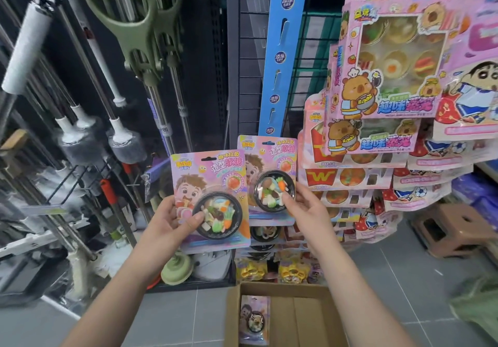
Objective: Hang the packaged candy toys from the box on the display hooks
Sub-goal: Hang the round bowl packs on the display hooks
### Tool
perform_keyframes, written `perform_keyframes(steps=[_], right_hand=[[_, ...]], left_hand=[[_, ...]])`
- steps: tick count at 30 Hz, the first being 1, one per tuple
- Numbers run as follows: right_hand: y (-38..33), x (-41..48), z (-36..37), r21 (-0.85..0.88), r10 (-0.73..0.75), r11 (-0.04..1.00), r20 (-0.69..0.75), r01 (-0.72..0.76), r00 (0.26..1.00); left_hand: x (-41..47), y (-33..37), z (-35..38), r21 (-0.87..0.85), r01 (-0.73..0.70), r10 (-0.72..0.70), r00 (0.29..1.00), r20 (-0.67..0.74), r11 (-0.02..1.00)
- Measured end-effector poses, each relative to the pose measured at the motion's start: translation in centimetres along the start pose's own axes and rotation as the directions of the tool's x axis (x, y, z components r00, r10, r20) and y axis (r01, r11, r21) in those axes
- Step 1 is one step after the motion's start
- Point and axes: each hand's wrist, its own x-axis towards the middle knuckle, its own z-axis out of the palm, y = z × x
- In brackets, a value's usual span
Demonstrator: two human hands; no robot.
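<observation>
My left hand (168,224) grips a pink candy toy pack (213,185) with a black bowl blister, thumb on the front. My right hand (303,209) pinches a second identical pack (268,158) by its bowl, holding it up against the blue display strip (280,58) at the wire grid. More of these bowl packs (265,234) hang below it. On the floor stands an open cardboard box (304,319) with one more pack (254,319) upright inside at its left.
Pink capybara candy boxes (388,60) and other packs hang at the right. Mops and green-handled poles (140,31) fill the rack at left. A brown plastic stool (455,228) sits on the grey tiled floor at right.
</observation>
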Motion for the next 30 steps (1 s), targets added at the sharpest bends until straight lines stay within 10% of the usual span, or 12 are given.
perform_keyframes(steps=[30], right_hand=[[1.6,-1.2,1.0,-0.351,-0.041,0.936,-0.183,-0.027,0.982]], left_hand=[[0.9,-0.3,3.6,0.028,0.048,-0.050,0.996,0.074,0.998]])
